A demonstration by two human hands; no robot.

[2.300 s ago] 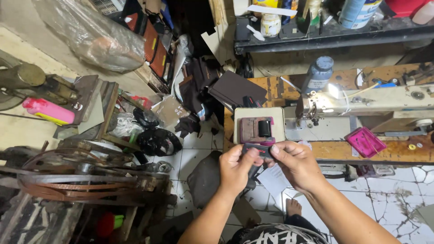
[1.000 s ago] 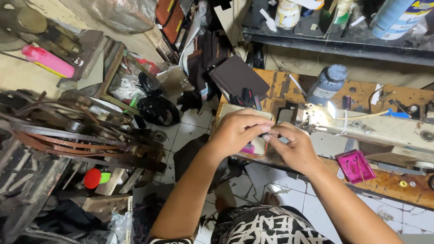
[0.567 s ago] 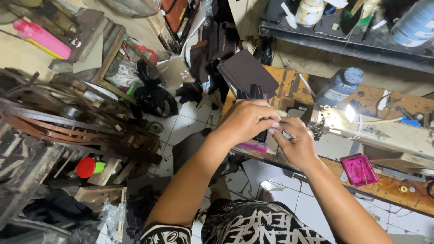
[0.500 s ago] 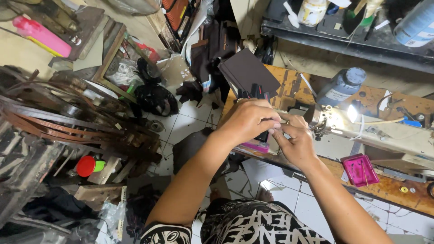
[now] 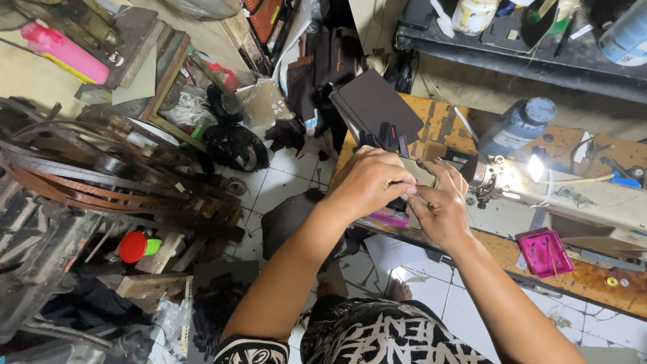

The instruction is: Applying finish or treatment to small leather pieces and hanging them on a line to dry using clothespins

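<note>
The person's left hand (image 5: 369,180) and right hand (image 5: 439,205) are meeting over the near edge of a wooden table (image 5: 438,121), just left of a sewing machine (image 5: 539,182). Both are working on a small dark piece (image 5: 399,200), which is sitting between the hands and is mostly being covered by them. The left hand's fingers (image 5: 397,183) are curling down over its top, pressed together and gripping it. The right hand's fingers (image 5: 445,172) are lying close together and pointing up along its side, with the thumb pressing in toward the left hand; exactly how they are pinching it is hidden. A strip of pink material (image 5: 389,219) is peeking out just beneath the left hand. Behind the hands, a flat brown sheet (image 5: 374,108) is lying on the table. A grey plastic bottle (image 5: 519,128) is standing beyond the machine, and a small pink tray (image 5: 544,253) is resting on the table to the right. On the left, brown leather straps (image 5: 101,182) are piling up over the tiled floor (image 5: 269,189).
</note>
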